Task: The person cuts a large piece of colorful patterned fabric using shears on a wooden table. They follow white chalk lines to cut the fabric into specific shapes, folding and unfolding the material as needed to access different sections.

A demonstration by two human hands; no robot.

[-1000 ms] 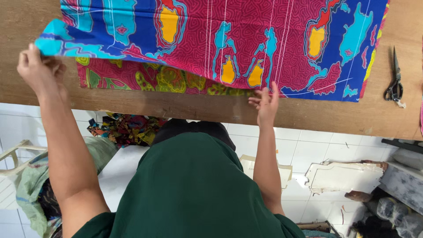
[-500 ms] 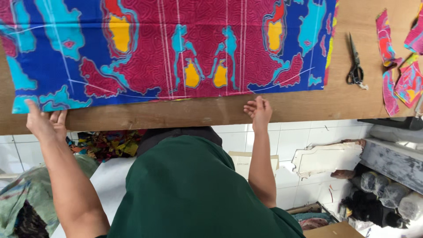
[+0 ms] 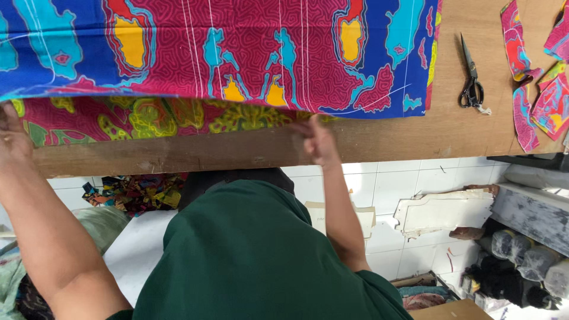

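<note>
Since the earlier frame, the patterned cloth (image 3: 237, 53) is lifted at its near edge, exposing a green-patterned layer (image 3: 136, 118) on the tabletop (image 3: 415, 136). Both hands, left (image 3: 13, 133) and right (image 3: 319, 139), set well apart, are pinched on that edge. Judged light, limp and non-slippery; best held at the hem.

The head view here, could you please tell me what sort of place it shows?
Probably a tailoring or fabric-cutting workshop: a large patterned cloth spread on a wooden worktable, scissors lying beside it, and cut fabric scraps at the table's end.
</note>
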